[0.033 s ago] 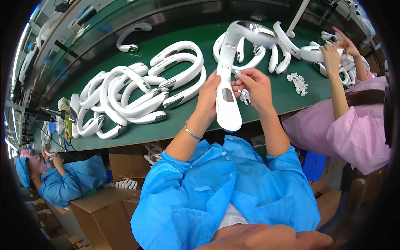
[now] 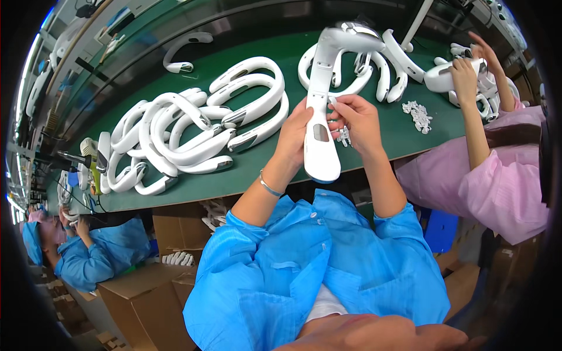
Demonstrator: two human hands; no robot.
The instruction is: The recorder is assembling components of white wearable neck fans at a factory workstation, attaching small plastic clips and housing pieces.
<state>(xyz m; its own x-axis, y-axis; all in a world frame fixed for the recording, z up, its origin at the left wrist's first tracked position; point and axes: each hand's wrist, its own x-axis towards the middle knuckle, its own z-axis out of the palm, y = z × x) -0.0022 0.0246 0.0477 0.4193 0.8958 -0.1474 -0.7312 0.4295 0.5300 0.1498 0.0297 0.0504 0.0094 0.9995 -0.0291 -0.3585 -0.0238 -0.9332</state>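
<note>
My left hand [image 2: 294, 136] is closed round the left side of a white curved neck fan [image 2: 322, 161], held up over the table's near edge. The arm towards me bears a grey oval window; the far end curves to the right. At its right edge, my right hand [image 2: 358, 124] pinches a small whitish plastic piece [image 2: 332, 100] between thumb and finger. The piece is at or very near the fan's side; contact is unclear. Beneath that hand lies a small pile of clear plastic pieces [image 2: 344, 137], partly hidden.
Several white neck fans [image 2: 193, 131] lie heaped on the green table [image 2: 246, 175] to the left, others [image 2: 398, 82] behind my hands. A larger heap of clear pieces [image 2: 417, 117] sits at right. Beside it a co-worker in pink [image 2: 468, 169] handles a white fan [image 2: 439, 77]. Cardboard boxes [image 2: 146, 304] stand below left.
The neck fan in my left hand has turned slightly, its far curved end shifting. The small piece in my right hand has moved slightly left and up. The co-worker's fan at right has tilted.
</note>
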